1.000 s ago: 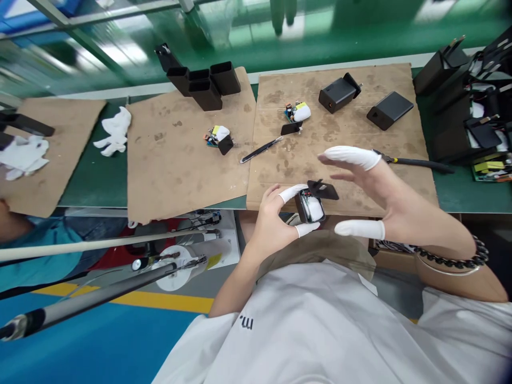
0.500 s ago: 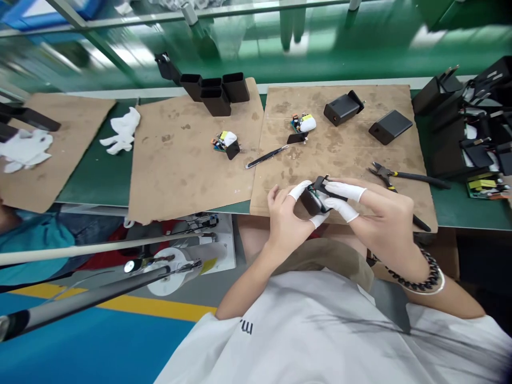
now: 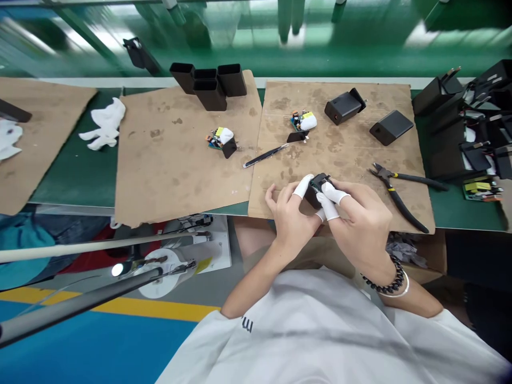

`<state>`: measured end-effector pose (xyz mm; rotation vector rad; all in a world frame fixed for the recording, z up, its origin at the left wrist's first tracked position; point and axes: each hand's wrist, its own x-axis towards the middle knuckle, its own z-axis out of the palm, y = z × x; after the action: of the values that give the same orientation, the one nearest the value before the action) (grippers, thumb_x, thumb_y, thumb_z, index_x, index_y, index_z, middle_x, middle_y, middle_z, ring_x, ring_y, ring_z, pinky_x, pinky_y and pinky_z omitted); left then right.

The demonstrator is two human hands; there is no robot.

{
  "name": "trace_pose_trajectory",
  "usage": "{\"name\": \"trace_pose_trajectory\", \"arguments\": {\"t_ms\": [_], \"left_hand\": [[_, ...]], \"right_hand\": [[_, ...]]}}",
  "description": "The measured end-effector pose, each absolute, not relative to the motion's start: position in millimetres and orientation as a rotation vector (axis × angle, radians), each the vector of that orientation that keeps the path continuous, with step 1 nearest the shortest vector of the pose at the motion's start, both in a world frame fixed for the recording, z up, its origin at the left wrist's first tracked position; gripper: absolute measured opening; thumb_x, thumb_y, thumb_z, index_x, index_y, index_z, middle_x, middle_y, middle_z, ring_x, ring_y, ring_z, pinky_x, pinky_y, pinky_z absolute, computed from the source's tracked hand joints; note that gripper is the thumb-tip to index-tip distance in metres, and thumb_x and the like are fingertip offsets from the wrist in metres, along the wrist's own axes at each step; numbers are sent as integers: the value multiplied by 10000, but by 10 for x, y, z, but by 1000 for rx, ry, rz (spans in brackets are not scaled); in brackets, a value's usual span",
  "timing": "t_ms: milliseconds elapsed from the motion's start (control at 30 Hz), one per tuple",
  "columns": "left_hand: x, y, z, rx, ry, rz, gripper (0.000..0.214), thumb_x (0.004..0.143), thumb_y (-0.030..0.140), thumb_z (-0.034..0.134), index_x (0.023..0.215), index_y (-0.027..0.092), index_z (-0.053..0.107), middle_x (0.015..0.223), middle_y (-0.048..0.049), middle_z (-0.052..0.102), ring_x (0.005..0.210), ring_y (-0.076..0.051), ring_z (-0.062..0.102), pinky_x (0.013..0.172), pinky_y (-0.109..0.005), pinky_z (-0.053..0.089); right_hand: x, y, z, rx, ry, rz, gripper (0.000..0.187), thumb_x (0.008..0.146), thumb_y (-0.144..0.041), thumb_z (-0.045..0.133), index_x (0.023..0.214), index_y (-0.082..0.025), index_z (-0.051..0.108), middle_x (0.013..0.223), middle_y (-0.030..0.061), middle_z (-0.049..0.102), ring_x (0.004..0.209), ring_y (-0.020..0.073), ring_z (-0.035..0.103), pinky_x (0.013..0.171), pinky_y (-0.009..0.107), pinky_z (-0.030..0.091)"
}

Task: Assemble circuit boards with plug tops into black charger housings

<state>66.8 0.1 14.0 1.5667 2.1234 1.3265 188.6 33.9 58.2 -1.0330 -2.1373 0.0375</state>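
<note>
Between my hands, at the front of the right cardboard sheet, is a black charger housing (image 3: pixel 312 199) with its plug end tilted up. My left hand (image 3: pixel 294 216) wraps the housing from the left, white finger cots on its thumb and finger. Fingers of my right hand (image 3: pixel 356 216), also in white cots, are pinched on the black plug cap (image 3: pixel 320 179) at the housing's top; they cover part of the joint. Beyond my hands lie black tweezers (image 3: pixel 264 157) and a charger circuit board (image 3: pixel 304 121) with a black cap (image 3: pixel 297 137). Cutting pliers (image 3: pixel 390 181) lie to the right.
Another board with a cap (image 3: pixel 223 141) sits on the left cardboard (image 3: pixel 160 176), before several upright hollow housings (image 3: pixel 210 96). Two black chargers (image 3: pixel 344 108) (image 3: pixel 391 127) lie at the back right. Stacked housings (image 3: pixel 452 128) fill the right end. A white glove (image 3: pixel 106 124) lies left.
My right hand has drawn in to the left, its fingers now pressed together at the housing's top. The plug cap sits closer over the opening. The view has shifted slightly.
</note>
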Motion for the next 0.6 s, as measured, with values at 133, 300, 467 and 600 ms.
{"name": "trace_pose_trajectory", "arguments": {"t_ms": [133,300,467,600], "left_hand": [[627,-37,162,1602,2116,1256,502,816,222,707,1317,202,687,1155,-90,803,1088,-279,748,1260,-559,256],[351,-178,213,1755,2076,1116,526,889,314,755,1394,225,639,1277,-104,773,1222,-288,710,1300,-562,227],[11,-284,74,1721,2283,1244,410,920,364,748,1317,285,681,1247,-80,765,1178,-299,697,1252,-587,305],[-15,-255,-2,1782,2338,1255,309,960,316,690,1262,257,711,1216,-92,761,1156,-277,692,1227,-542,357]], "right_hand": [[1871,332,441,-1058,-2194,145,178,982,-300,709,1113,-200,777,1237,169,787,1103,334,764,913,474,650],[2012,463,378,-821,-2125,68,283,940,-194,754,1215,-261,749,1047,75,838,851,241,808,715,345,661],[2169,542,512,-829,-2132,-8,309,913,-162,764,1203,-271,765,1047,82,839,843,252,810,690,348,655],[2208,548,579,-826,-2144,44,381,895,-153,786,1239,-312,748,1017,50,837,803,238,798,659,342,642]]}}
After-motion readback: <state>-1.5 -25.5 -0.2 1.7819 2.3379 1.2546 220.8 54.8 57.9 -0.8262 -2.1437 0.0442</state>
